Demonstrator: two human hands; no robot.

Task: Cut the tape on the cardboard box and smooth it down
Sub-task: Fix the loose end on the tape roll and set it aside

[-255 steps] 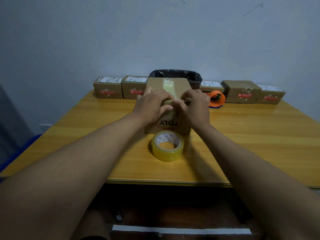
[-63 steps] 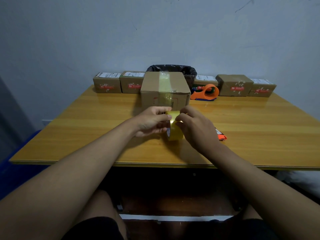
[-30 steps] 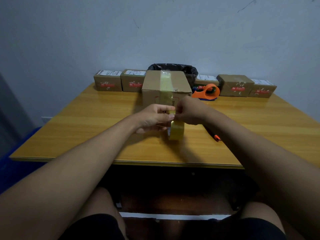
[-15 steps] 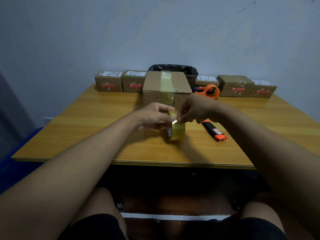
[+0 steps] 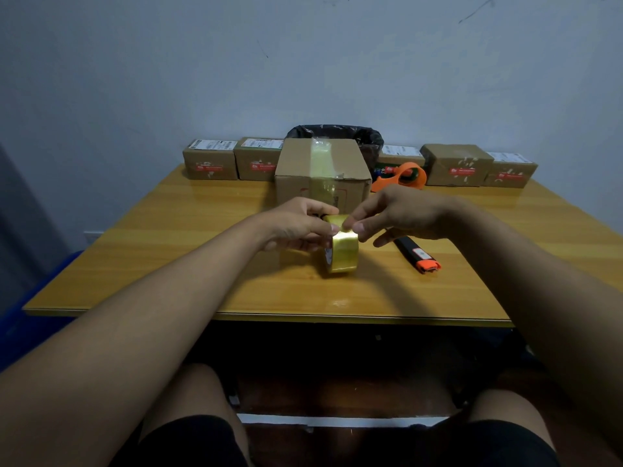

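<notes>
Brown cardboard box (image 5: 323, 170) upright, upper centre of frame, at far middle of tabletop. Clear tape strip (image 5: 321, 160) runs over its top and down the front face. Yellowish tape roll (image 5: 342, 252) stands on edge, centre of frame, near the box. Black utility knife (image 5: 417, 254) with orange end lies flat, right of roll.

No lettering can be read: the white labels and red stickers on the small cardboard parcels (image 5: 209, 163) along the wall are blurred, and hands hide the print on the cardboard box (image 5: 322, 173).
</notes>
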